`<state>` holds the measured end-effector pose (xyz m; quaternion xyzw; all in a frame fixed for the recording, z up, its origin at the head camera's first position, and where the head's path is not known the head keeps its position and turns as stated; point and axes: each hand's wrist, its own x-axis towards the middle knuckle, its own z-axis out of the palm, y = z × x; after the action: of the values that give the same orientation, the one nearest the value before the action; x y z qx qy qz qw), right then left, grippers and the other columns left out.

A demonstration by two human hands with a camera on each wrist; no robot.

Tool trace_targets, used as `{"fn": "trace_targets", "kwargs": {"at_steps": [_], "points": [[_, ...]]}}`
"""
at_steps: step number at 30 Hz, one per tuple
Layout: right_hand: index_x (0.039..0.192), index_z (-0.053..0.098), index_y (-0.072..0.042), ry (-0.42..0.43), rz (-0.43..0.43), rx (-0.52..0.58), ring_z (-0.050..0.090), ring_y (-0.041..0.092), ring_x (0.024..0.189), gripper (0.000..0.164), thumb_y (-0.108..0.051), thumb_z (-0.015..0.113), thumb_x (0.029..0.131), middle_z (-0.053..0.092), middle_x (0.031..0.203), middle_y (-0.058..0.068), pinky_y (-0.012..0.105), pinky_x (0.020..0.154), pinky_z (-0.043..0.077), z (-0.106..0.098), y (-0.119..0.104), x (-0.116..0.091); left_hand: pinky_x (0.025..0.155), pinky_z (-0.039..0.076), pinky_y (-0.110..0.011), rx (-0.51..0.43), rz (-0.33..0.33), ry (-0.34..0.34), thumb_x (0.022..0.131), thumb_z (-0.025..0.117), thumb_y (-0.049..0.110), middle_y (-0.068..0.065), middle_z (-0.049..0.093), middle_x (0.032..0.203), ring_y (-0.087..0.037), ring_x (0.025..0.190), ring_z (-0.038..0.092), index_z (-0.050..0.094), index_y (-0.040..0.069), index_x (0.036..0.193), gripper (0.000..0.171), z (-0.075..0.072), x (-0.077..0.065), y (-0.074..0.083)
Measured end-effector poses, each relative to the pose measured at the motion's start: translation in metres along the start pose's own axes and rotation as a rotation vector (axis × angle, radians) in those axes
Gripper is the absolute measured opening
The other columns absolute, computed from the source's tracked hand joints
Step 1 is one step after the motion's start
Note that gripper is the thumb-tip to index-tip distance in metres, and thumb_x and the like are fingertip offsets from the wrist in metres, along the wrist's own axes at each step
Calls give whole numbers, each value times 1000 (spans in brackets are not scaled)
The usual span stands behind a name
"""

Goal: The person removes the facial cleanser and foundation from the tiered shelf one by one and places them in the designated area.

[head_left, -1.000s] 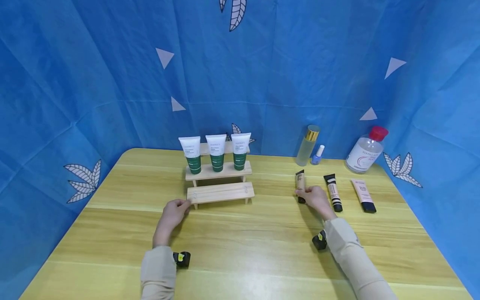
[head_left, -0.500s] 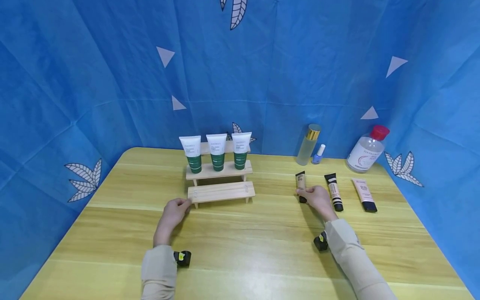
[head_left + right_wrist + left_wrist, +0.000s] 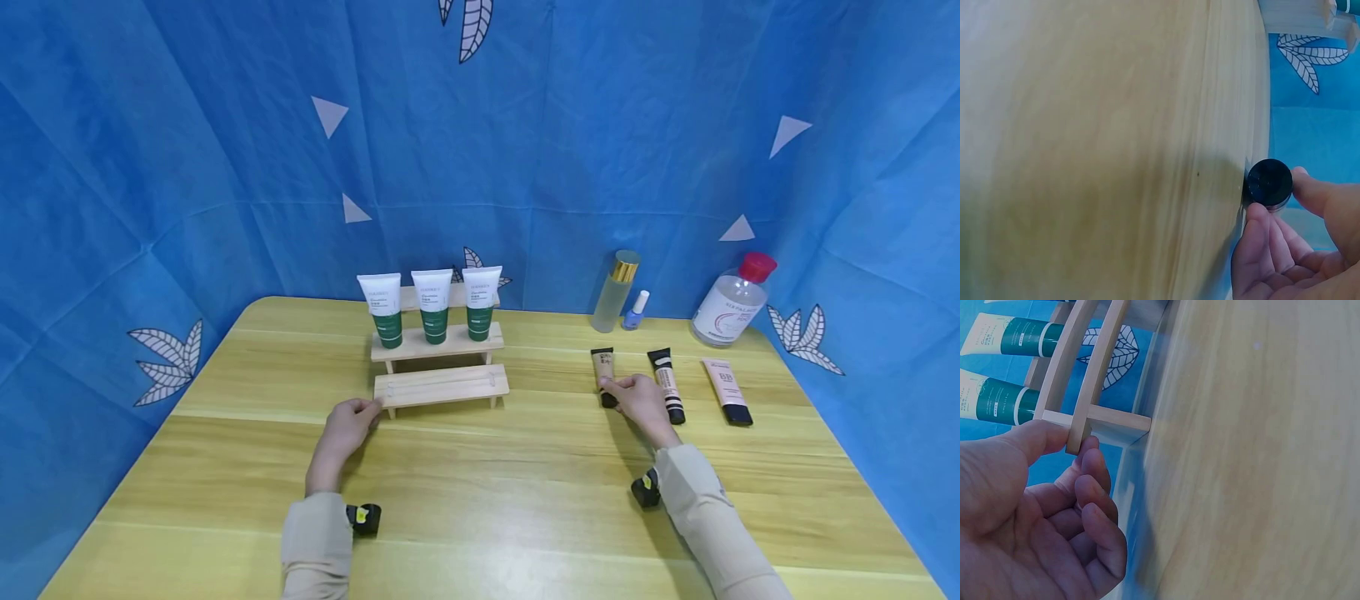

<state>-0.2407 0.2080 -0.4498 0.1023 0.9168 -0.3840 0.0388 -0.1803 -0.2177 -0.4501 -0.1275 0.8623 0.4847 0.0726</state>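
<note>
At the left end of a tiered wooden display rack [image 3: 442,385], my left hand [image 3: 348,429] pinches the lowest step. The left wrist view puts the thumb above the board [image 3: 1100,369] and a fingertip under it, the other fingers curled. Three white and green tubes [image 3: 434,307] stand cap down on the step behind. To the right, my right hand [image 3: 641,404] pinches a small beige cosmetic tube [image 3: 603,367] near its black cap. That cap [image 3: 1270,182] faces the right wrist camera, between thumb and fingertip.
Right of the held tube lie a black-ended striped tube [image 3: 666,383] and a pink BB cream tube [image 3: 726,387]. Behind stand a gold-capped bottle [image 3: 614,296], a blue nail polish bottle [image 3: 634,314] and a red-capped bottle [image 3: 727,308]. A blue curtain [image 3: 585,150] hangs behind the wooden table [image 3: 480,500].
The right hand has shifted slightly right and the beige tube's far end has come a little nearer the person. The left hand and the rack have stayed in place.
</note>
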Motion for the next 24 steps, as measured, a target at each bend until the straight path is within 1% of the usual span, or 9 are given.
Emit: {"fn": "trace_targets", "kwargs": {"at_steps": [4,8,12,15,19,24], "points": [[96,59,3,8,-3,6,53,11,58,40,-36,58,94,62,71,6,26,53,39,-1,2,1,59,34,-30,-3,2,-3,101,44,30,-11,58,87,-15,65,40,61,-6,105,40,-1,-1,1],[103,58,5,9,4,32,54,11,59,41,-35,57,94,62,73,6,26,52,39,-2,3,2,59,35,-29,-2,7,-3,101,44,30,-12,59,91,-15,66,41,60,-8,110,42,-1,-1,1],[109,58,7,11,4,55,56,12,60,42,-33,57,95,63,75,8,26,53,41,-3,3,1,58,34,-29,-2,7,-2,101,44,31,-9,57,84,-14,62,39,61,-6,107,41,0,1,0],[110,59,7,21,-9,43,56,12,61,41,-31,57,95,63,76,9,26,54,41,-4,4,0,56,33,-29,-4,5,-1,101,44,31,-6,54,79,-13,60,37,61,-5,104,40,0,2,0],[111,60,7,33,-19,26,55,13,61,41,-31,56,95,63,77,10,27,55,41,-4,5,0,57,33,-29,-7,8,-1,101,44,31,-6,54,80,-14,61,38,61,-5,104,40,0,2,-1],[114,59,8,35,-18,23,58,14,63,45,-33,55,96,65,87,16,26,55,42,-3,8,-2,57,33,-29,-1,12,2,101,45,31,-6,54,79,-14,61,38,62,-5,100,39,1,1,-1]]}}
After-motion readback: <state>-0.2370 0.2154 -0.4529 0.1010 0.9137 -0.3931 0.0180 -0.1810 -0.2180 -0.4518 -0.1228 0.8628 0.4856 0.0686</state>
